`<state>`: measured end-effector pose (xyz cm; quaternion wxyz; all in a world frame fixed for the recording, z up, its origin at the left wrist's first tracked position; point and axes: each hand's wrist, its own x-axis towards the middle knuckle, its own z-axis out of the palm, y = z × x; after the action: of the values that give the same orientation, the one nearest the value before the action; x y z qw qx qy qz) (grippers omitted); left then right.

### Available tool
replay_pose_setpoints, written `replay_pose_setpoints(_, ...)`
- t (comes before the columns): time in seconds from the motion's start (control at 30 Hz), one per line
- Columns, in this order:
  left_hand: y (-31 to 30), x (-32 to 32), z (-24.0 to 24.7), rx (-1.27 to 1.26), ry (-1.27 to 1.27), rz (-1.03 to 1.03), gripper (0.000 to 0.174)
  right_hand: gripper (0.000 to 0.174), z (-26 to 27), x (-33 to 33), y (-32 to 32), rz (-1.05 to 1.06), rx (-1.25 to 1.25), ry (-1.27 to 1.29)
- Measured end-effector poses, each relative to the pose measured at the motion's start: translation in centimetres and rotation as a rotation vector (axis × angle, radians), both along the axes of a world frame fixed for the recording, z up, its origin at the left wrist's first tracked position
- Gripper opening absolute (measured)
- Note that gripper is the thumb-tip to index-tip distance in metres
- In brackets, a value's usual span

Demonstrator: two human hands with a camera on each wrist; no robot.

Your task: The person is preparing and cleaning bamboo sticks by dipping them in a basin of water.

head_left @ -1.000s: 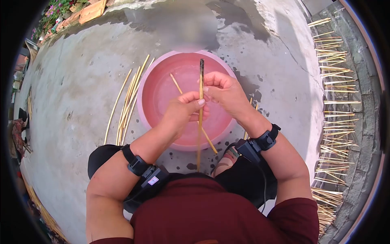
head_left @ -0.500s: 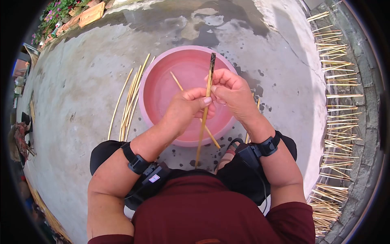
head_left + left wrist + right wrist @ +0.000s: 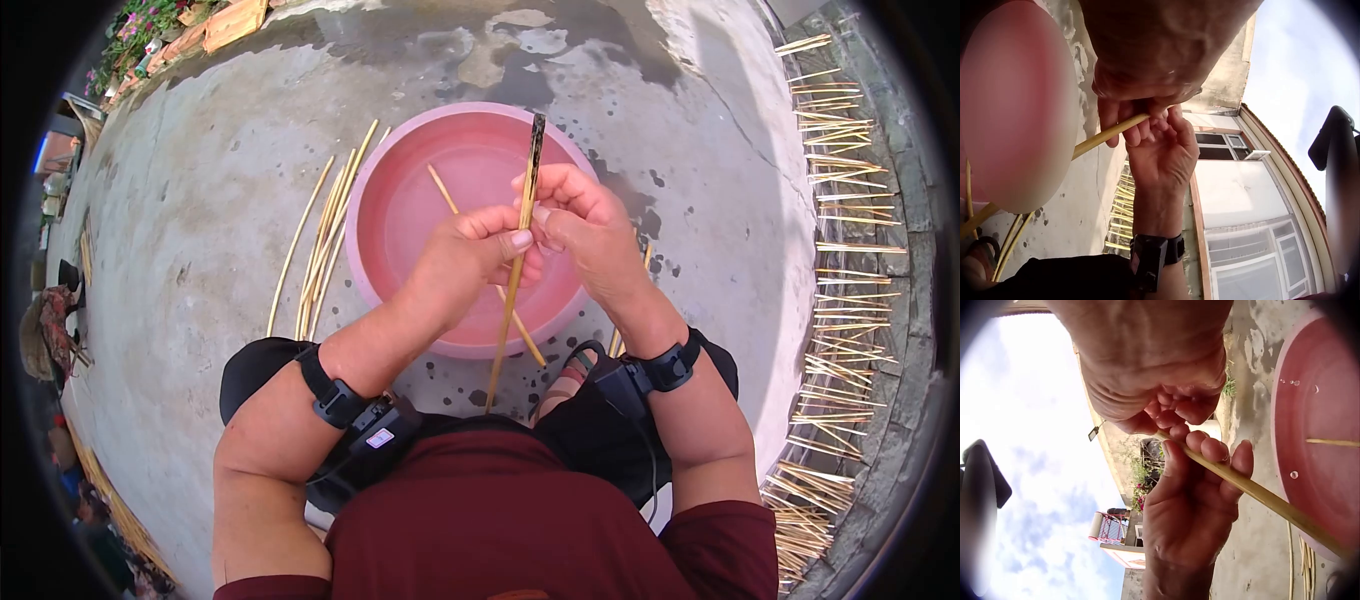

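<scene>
In the head view my left hand [image 3: 460, 258] pinches a long yellowish stalk [image 3: 509, 290] between thumb and fingers. The stalk stands tilted in front of my body, its upper end blackened. Just above that grip, my right hand [image 3: 585, 222] has its thumb and bent fingers on the stalk. The right wrist view shows the left thumb pressed along the stalk [image 3: 1260, 492], with the right fingers curled at its far part. Beneath both hands is a round pink basin [image 3: 395, 225]. Another stalk [image 3: 440, 187] leans across it, over the near rim.
Several loose stalks [image 3: 325, 235] lie on the concrete ground left of the basin. A few more stalks [image 3: 648, 257] lie beside the right forearm. Along the right edge, many stalks [image 3: 850, 290] are laid out in a long row. Dark wet patches [image 3: 640, 60] mark the ground behind the basin.
Both hands and the held stalk have shifted to the right, and the stalk now leans with its dark end to the right. Both hands stay at the same part of it.
</scene>
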<state>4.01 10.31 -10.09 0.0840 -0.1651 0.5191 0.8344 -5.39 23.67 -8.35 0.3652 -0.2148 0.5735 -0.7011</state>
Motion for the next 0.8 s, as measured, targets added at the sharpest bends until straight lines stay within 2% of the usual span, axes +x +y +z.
replay_pose_setpoints(0.8,0.89,-0.08,0.0,-0.061,-0.006,-0.008,0.015,0.013,-0.75,0.11,0.3,-0.081,0.004,-0.001)
